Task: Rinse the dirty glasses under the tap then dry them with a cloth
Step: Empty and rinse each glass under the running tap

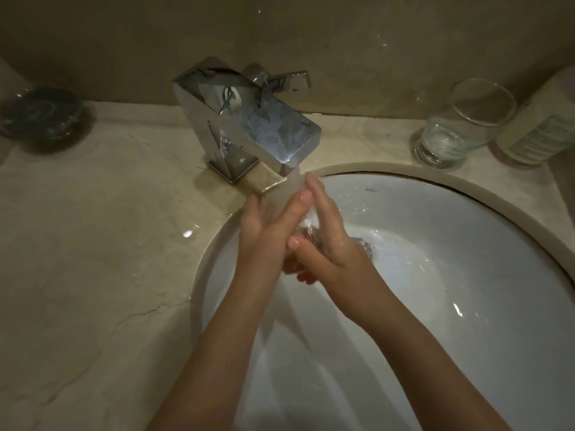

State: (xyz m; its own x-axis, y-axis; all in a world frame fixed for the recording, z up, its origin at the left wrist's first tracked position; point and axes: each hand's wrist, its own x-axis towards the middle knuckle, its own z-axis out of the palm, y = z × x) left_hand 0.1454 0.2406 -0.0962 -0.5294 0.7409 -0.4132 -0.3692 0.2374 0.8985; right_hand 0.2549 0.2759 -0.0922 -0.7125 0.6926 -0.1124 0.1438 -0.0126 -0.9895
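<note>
Now both hands are working together over the white sink (466,275), directly under the angular chrome tap (249,122), which is running. Left hand (267,231) is pressing flat, fingers straight and close together, pointing up toward the spout. Right hand (326,234) is lying against it from the other side, fingers also straight and narrow, thumb stretched across toward the left palm. Something clear and wet is showing between the palms where the water stream (306,209) is hitting; cannot tell whether it is a glass or only water. No curled grip is visible on either hand.

One clear glass (460,122) is standing upright on the marble counter (93,244) near the back right edge, just behind the sink rim, with a little water sitting in its bottom. A pale labelled bottle (541,126) is standing just beside it, at the right edge. A dark round dish (40,116) is sitting at the back left corner. Water is pooling on the counter around the tap base.
</note>
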